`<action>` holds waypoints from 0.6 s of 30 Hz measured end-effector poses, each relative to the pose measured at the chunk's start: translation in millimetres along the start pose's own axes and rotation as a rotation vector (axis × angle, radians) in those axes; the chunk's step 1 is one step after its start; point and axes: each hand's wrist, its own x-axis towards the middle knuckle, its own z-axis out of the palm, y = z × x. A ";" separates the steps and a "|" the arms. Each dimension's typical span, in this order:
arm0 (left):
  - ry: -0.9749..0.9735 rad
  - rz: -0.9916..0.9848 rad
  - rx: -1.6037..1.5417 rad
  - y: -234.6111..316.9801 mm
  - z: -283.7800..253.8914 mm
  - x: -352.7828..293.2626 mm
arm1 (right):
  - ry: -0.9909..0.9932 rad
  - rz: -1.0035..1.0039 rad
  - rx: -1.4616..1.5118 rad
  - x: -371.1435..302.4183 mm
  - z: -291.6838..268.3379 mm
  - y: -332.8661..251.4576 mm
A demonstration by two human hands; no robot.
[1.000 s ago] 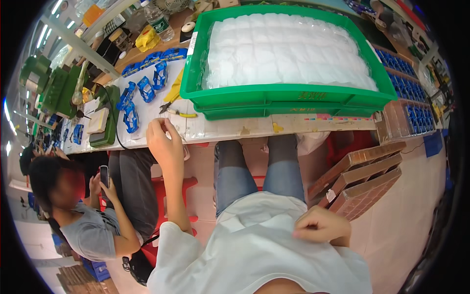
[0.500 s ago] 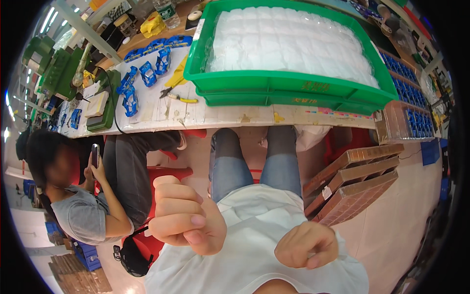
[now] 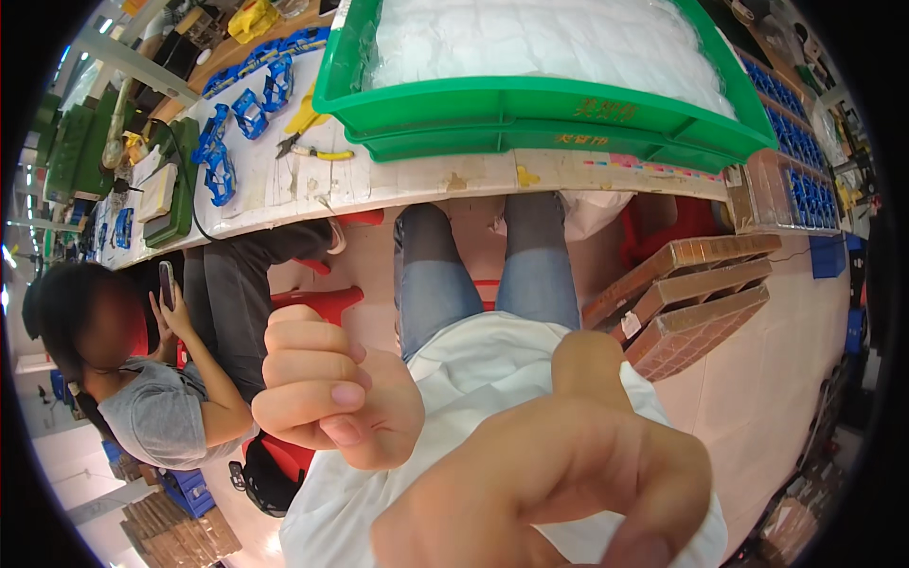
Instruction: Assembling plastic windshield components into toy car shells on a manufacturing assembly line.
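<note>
My left hand [image 3: 336, 393] is raised in front of my white shirt [image 3: 473, 379]. Its fingers are curled into a fist with the thumb folded against them, and nothing shows in it. Large in the lower middle is my right hand [image 3: 578, 454], very close, with its fingers bent inward in a loose curl. One fingertip reaches the lower edge, and part of this hand is cut off there. I see no object in it. Both hands are apart from the table and from each other.
Ahead stands a green crate [image 3: 559, 114] of white wrapped items on a table [image 3: 398, 185]. Left of it lie yellow-handled pliers [image 3: 322, 153] and several blue car-shaped shells [image 3: 251, 115]. A seated person [image 3: 161, 407] holds a phone. Brown cartons [image 3: 691, 303] lean at right.
My right hand has risen toward me and looks much larger. My left fist has shifted slightly left and up. The view has tilted, so the table and crate sit higher.
</note>
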 end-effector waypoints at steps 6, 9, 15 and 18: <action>-0.020 -0.046 0.009 -5.2 6.6 -1.0 | 0.015 0.010 0.055 -2.3 -15.9 -3.7; -0.012 -0.059 0.009 -6.6 6.4 -1.2 | 0.001 0.029 0.078 -1.8 -18.5 -4.4; -0.007 -0.075 0.016 -9.4 6.6 -2.7 | -0.041 0.053 0.101 0.2 -25.3 -5.9; -0.013 -0.087 0.030 -11.3 5.8 -2.7 | -0.074 0.065 0.105 1.7 -28.1 -6.2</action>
